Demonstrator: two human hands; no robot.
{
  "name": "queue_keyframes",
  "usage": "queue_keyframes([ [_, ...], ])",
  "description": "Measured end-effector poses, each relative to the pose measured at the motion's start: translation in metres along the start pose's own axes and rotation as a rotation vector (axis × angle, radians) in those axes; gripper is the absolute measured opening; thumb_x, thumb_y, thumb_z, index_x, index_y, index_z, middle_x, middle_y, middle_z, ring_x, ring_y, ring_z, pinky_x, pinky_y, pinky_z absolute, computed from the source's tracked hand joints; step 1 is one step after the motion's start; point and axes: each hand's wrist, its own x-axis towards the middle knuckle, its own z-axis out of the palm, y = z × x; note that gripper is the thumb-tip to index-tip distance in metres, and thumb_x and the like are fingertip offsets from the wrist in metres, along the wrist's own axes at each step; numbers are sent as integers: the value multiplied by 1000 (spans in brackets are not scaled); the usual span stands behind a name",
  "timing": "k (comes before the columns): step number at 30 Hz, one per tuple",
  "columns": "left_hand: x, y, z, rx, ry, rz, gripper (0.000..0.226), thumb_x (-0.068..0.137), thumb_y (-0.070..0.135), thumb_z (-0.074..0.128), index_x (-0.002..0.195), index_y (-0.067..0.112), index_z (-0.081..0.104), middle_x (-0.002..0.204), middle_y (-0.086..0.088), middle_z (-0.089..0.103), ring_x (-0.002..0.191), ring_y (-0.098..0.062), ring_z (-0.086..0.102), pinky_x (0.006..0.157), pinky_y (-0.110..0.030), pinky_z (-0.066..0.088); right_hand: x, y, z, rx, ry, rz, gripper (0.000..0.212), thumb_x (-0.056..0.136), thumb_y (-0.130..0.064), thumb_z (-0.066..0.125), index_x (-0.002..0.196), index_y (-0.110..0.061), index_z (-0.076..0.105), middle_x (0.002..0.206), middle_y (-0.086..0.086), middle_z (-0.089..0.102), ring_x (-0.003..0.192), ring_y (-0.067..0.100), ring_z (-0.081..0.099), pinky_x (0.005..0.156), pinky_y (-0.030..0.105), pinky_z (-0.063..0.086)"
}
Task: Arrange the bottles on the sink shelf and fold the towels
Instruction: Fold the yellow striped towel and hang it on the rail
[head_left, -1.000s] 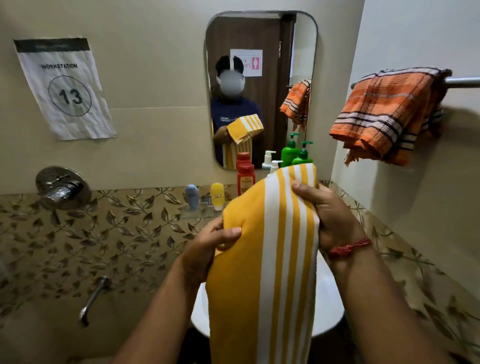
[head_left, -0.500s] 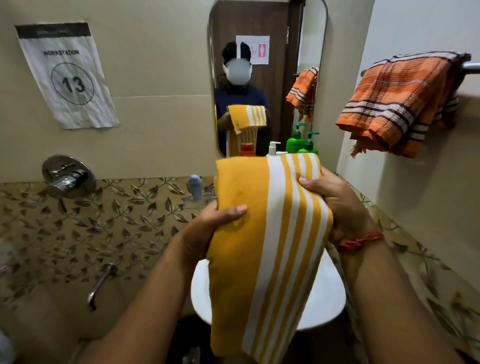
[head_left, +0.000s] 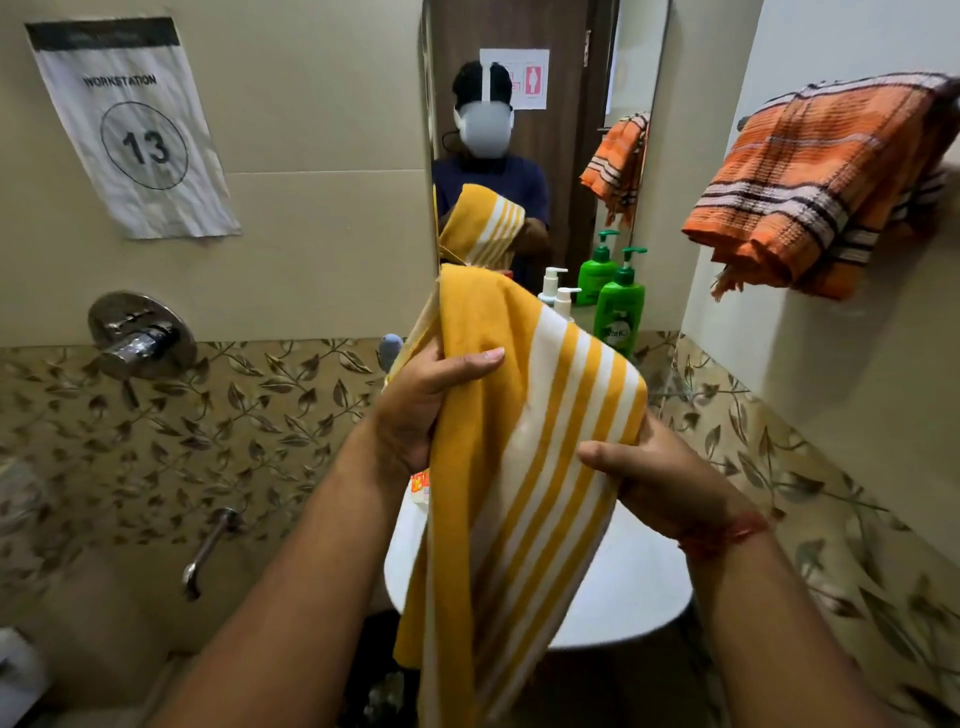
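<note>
Since half a second ago, both hands have tilted the folded towel so its top edge slants down to the right.

Soft yellow cotton towel with white stripes (head_left: 519, 441) hangs over the round white basin (head_left: 623, 587), hiding most shelf bottles. Left hand (head_left: 415, 410) grips its plain edge; right hand (head_left: 654, 478) pinches the striped side. One orange checked towel (head_left: 826, 182) drapes the rail. Two bottles show: green pump bottle (head_left: 619, 312), white pump bottle (head_left: 563, 304).

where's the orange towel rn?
In the head view the orange towel hangs at upper right on the side wall, above and right of the green bottle, apart from the yellow towel held in both hands.
</note>
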Motion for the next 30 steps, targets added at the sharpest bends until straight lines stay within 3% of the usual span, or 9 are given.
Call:
queue_keyframes([
  [3, -7, -3, -8, -13, -34, -32, 61, 79, 27, 81, 132, 22, 53, 121, -9, 73, 108, -33, 71, 79, -43, 60, 17, -7, 15, -53, 308, -62, 57, 81, 6, 69, 128, -22, 54, 115, 2, 73, 107, 22, 70, 80, 32, 60],
  [5, -15, -16, -12, -83, -53, -67, 72, 71, 28, 86, 135, 17, 53, 126, -14, 70, 111, -35, 69, 82, -44, 60, 27, -12, 23, -22, 476, -73, 44, 87, 3, 63, 126, -17, 58, 113, 5, 72, 98, 20, 72, 75, 28, 59],
  [9, -30, -43, -18, -132, 97, -61, 54, 81, 29, 72, 133, 20, 60, 131, -14, 67, 117, -37, 65, 84, -44, 59, 34, -8, 28, 51, 699, 49, 36, 88, -6, 68, 123, -1, 61, 111, 20, 71, 91, 27, 70, 78, 38, 60],
  [12, -28, -40, -16, -70, 179, 36, 78, 74, 21, 78, 145, 25, 47, 136, 1, 59, 116, -27, 63, 83, -37, 60, 29, -11, 24, 136, 601, 56, 46, 88, -6, 68, 132, 0, 55, 111, 19, 70, 94, 29, 71, 81, 42, 61],
  [15, -20, -32, -6, 2, 169, 168, 96, 72, 8, 82, 148, 46, 37, 141, 13, 41, 121, -23, 59, 92, -42, 59, 21, -25, 12, 50, 368, 31, 85, 77, -11, 75, 150, -26, 34, 117, -1, 58, 100, 20, 71, 75, 35, 61],
  [17, -15, -31, 1, 61, 143, 233, 94, 77, 0, 79, 145, 52, 41, 143, 13, 37, 128, -22, 52, 95, -38, 57, 18, -31, 9, -127, 257, 87, 95, 74, -5, 77, 150, -35, 30, 124, 2, 52, 102, 25, 70, 73, 35, 61],
  [21, -9, -20, 4, 227, 166, 293, 89, 81, 11, 80, 142, 61, 39, 132, 31, 30, 121, -1, 43, 79, -18, 58, 24, -35, 9, -178, 389, -11, 77, 86, 9, 63, 148, -28, 37, 123, 0, 53, 102, 26, 67, 72, 34, 61],
  [26, -6, 2, -10, 377, 205, 239, 93, 70, 33, 86, 143, 62, 36, 139, 17, 28, 119, -12, 44, 78, -30, 55, 32, -38, 16, -142, 447, -35, 66, 89, -7, 69, 144, -32, 41, 112, -4, 53, 95, 23, 68, 68, 37, 62],
  [30, -2, 2, -11, 486, 448, 192, 62, 79, 29, 84, 129, 53, 55, 133, 11, 39, 123, -23, 42, 81, -36, 50, 28, -45, 18, -135, 327, 30, 76, 81, 1, 74, 142, -31, 44, 116, 7, 56, 90, 24, 73, 66, 30, 61],
])
